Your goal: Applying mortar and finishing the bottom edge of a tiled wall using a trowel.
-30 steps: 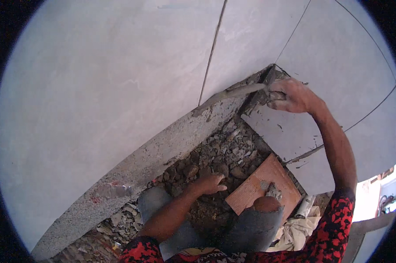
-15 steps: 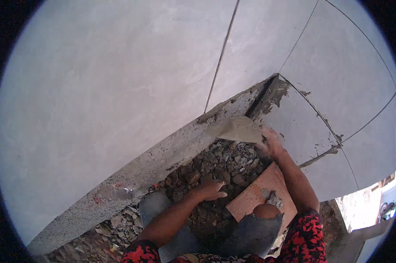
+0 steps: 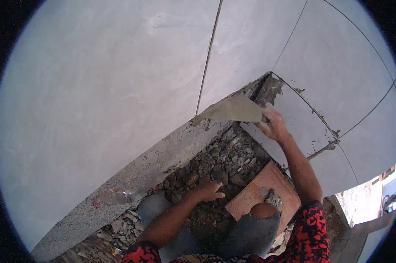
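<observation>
My right hand (image 3: 274, 124) is closed round the handle of a trowel (image 3: 233, 109). The wide, mortar-smeared blade points left and lies against the base of the pale wall panel (image 3: 119, 87), along the top of the rough concrete strip (image 3: 158, 151). Just beyond the hand, wet mortar (image 3: 270, 90) covers the corner of a pale floor tile (image 3: 301, 118). Over the rubble (image 3: 220, 162), my left hand (image 3: 209, 191) hovers without anything visible in it, its thumb and fingers apart.
A reddish-brown tile or board (image 3: 255, 195) lies beside my right knee, with a grey lump (image 3: 274, 199) on it. Broken stones fill the trench between the concrete strip and the tiled floor. A bright opening (image 3: 369, 199) shows at far right.
My right hand has moved up with the trowel, and its blade has come closer to the wall's base. My left hand has barely moved.
</observation>
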Demonstrator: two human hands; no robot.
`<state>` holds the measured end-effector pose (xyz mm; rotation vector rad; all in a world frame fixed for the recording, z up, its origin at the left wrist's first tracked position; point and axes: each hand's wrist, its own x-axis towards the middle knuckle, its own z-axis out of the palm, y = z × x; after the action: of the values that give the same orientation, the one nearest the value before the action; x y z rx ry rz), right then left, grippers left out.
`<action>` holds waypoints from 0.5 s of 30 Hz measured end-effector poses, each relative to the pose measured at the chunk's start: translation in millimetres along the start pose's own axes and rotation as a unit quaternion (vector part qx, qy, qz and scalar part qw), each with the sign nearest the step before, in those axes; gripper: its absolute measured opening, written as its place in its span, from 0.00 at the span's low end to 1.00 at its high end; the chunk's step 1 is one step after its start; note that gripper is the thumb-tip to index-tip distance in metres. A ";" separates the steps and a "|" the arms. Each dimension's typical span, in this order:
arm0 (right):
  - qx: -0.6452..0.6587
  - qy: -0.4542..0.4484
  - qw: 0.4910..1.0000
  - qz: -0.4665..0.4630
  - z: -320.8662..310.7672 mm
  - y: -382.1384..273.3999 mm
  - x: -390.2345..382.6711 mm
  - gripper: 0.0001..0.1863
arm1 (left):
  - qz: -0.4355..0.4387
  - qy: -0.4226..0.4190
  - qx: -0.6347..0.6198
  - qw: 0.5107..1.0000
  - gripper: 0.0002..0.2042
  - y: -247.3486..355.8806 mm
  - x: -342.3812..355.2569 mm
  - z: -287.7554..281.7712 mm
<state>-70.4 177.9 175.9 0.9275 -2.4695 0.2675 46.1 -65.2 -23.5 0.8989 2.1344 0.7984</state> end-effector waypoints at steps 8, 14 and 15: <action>0.102 -0.090 0.989 0.064 37.6 5.8 -41.6 0.19 | 0.010 0.030 0.007 0.999 0.32 -2.6 -2.1 1.6; 0.024 -0.105 0.994 -0.038 26.7 0.6 10.8 0.22 | 0.017 0.028 0.040 0.999 0.32 -7.9 5.3 7.0; 0.024 -0.104 0.994 -0.034 19.2 7.6 24.6 0.22 | 0.013 0.044 0.035 0.998 0.32 -9.5 6.0 9.4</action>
<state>-98.6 163.1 171.6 1.1090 -2.6228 0.2181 46.7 -63.5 -38.0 0.9452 2.2433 0.7946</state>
